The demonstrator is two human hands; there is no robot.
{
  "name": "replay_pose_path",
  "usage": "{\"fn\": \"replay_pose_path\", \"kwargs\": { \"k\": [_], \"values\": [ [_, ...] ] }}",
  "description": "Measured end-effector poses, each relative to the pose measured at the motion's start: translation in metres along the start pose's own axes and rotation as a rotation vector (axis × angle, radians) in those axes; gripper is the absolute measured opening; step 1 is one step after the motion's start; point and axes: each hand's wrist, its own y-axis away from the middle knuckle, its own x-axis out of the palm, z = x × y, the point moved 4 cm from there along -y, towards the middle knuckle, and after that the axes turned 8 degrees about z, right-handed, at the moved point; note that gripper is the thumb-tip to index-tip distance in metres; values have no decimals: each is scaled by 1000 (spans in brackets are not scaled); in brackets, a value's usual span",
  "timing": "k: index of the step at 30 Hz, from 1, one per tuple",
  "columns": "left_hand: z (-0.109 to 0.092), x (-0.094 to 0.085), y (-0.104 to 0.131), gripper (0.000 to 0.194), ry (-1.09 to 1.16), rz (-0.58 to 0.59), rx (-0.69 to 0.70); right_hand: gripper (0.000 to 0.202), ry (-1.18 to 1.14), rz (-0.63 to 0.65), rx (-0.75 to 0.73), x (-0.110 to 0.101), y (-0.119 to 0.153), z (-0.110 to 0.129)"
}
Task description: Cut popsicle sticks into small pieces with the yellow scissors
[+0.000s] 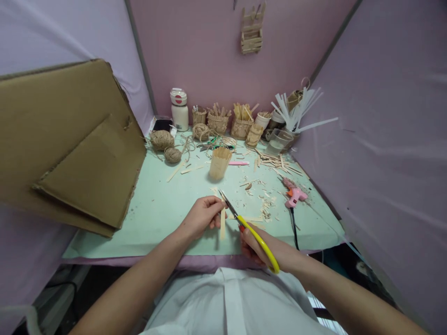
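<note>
Between the thumb and fingers of my left hand (206, 214) is a flat, pale wooden stick (222, 225), held upright near the table's front edge. My right hand (252, 242) is wrapped round yellow-handled scissors (256, 235). Their metal blades point up and left, and the tips are at the stick's upper end, close to my left fingertips. Whether the blades touch the stick is too small to tell. Beyond my hands stands a cup made of wooden sticks (220, 164). Small wood chips (267, 207) and loose sticks lie to the right.
A pink glue gun (296, 195) with a black cord lies at the right. Cardboard (80, 149) leans at the left. Twine balls (162, 139), stick-filled baskets (218, 122), a white jar (179, 111) and a plastic cup (278, 142) line the back of the green-covered table (153, 228).
</note>
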Motion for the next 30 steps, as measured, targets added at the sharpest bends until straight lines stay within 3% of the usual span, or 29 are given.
{"fn": "replay_pose_path", "kwargs": {
  "k": [30],
  "values": [
    [4, 0, -1, 23, 22, 32, -15, 65, -42, 8, 49, 2, -2, 6]
  ]
}}
